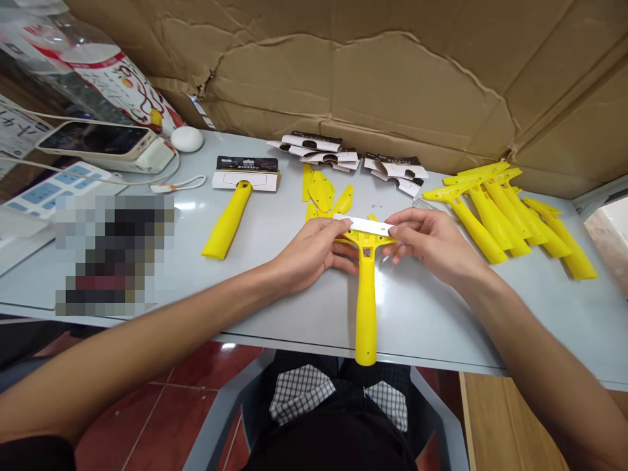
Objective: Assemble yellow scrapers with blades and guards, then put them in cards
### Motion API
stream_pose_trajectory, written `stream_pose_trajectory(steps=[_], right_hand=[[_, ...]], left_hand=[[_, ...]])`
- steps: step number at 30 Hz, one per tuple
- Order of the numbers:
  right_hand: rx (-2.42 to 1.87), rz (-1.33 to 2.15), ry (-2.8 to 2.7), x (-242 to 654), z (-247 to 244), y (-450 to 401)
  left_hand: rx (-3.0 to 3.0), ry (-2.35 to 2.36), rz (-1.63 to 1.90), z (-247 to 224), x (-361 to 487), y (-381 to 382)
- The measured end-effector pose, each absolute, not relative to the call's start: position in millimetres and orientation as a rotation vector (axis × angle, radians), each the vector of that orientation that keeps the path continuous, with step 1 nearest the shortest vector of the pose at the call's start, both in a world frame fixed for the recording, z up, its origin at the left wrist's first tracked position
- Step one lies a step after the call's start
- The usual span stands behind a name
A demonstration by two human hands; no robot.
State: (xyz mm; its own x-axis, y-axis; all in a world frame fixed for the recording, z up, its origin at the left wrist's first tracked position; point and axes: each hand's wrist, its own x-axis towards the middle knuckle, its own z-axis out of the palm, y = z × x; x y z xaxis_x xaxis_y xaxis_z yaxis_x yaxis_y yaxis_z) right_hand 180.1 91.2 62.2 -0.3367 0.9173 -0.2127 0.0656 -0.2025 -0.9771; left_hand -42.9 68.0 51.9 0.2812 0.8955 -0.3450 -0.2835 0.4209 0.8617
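A yellow plastic scraper point(366, 307) lies between my hands, its handle pointing down toward the table's front edge. Across its wide head sits a flat whitish blade strip point(370, 226) with a small slot near the right end. My left hand point(314, 248) is closed on the left end of the head, thumb pressing the strip and fingers underneath. At the opposite end my right hand point(432, 243) pinches the strip and head between thumb and fingers. Just beyond lie loose yellow plates point(321, 191) and a few tiny metal bits point(376, 206).
A finished-looking scraper point(227, 222) with a card sleeve point(246, 175) lies to the left. Several yellow scraper handles point(495, 216) are piled at right. Folded cards point(318, 149) line the back by a cardboard sheet point(417, 78). A phone point(98, 139), power strip point(73, 183) and bottle point(118, 78) occupy the left.
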Motion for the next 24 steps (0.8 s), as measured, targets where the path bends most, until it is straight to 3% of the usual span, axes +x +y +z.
stream_pose_trajectory(steps=[24], right_hand=[[-1.267,1.515,-1.353,182.1,59.5,93.4]], left_hand=[[0.868,1.139,0.969,54.6,-48.1,72.1]])
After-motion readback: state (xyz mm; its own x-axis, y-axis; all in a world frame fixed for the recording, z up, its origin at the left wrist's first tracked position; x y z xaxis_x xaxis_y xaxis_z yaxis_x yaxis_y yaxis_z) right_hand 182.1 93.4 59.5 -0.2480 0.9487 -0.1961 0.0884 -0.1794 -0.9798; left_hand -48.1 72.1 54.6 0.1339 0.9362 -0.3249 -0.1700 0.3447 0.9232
